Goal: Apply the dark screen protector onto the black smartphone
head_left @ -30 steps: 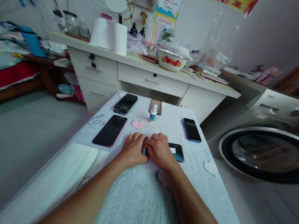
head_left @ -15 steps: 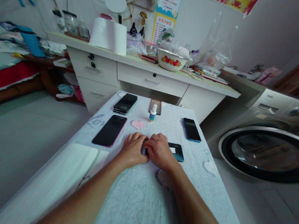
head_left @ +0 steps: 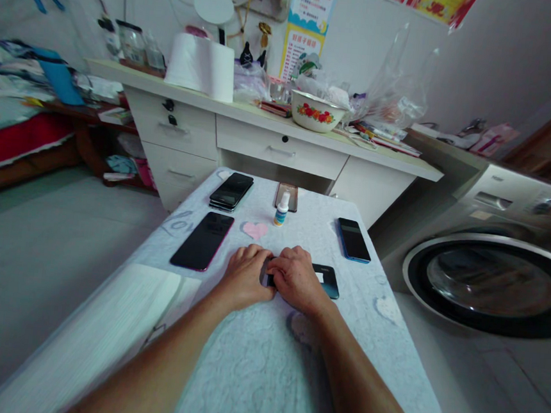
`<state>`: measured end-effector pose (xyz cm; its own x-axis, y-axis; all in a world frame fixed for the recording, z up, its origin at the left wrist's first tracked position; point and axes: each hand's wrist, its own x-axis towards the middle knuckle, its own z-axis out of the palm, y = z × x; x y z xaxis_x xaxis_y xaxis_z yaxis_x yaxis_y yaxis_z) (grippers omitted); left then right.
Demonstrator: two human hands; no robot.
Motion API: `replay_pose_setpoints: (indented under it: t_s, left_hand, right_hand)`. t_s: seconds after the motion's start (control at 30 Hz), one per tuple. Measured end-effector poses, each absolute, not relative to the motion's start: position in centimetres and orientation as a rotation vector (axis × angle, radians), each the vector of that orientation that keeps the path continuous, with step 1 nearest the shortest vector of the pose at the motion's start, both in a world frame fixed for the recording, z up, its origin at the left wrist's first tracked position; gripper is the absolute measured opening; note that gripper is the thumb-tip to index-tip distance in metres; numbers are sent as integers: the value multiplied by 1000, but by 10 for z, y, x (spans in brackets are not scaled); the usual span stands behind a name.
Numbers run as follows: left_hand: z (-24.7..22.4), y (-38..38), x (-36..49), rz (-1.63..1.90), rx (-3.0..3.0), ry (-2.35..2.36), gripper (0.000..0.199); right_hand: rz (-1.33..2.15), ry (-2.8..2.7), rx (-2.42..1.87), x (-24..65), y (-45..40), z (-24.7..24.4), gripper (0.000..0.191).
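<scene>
A dark phone [head_left: 329,282] with a white label lies face down on the cloth-covered table. Its near-left end sits between my hands. My left hand [head_left: 246,275] grips that end, thumb and fingers round its edges. My right hand [head_left: 294,276] rests over the phone's middle with fingers curled, touching my left thumb; what its fingertips hold, if anything, is hidden. Just beyond stand a small white spray bottle [head_left: 282,209] and a flat brown case [head_left: 292,197]. To the left lie a red-edged phone [head_left: 203,241] and a stack of phones [head_left: 231,190]; to the right, a blue-edged phone [head_left: 353,240].
White folded cloth or paper [head_left: 100,332] covers the table's left edge. A pink heart [head_left: 255,230] shows on the tablecloth. Behind stands a white desk [head_left: 280,149] with a flowered bowl [head_left: 317,112] and a paper roll [head_left: 201,65]. At right is a washing machine [head_left: 492,206].
My right hand has shifted very slightly to the right along the phone. My left hand and the other objects have not visibly moved.
</scene>
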<state>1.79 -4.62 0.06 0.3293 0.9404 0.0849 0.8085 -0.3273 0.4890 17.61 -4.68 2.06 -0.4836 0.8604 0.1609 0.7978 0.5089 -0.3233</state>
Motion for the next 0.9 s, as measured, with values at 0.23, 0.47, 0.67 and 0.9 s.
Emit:
replay_pose_setpoints:
  t_s: [0.23,0.47,0.67,0.9]
  left_hand:
    - [0,-46,17,522,2230,1543,58]
    - [4,-47,18,494,2213,1549,60]
    - [0,-46,17,498,2221,1549,62]
    - [-2,-46,16,506,2211,1543,62]
  right_hand:
    - [267,-2439,-1447,180,-47,24,22]
    - [261,-2428,-1503,185,-48,27,21]
    - [238,-2419,-1537,190,-47,26,18]
    - [269,-2415,-1515,185,-47,24,21]
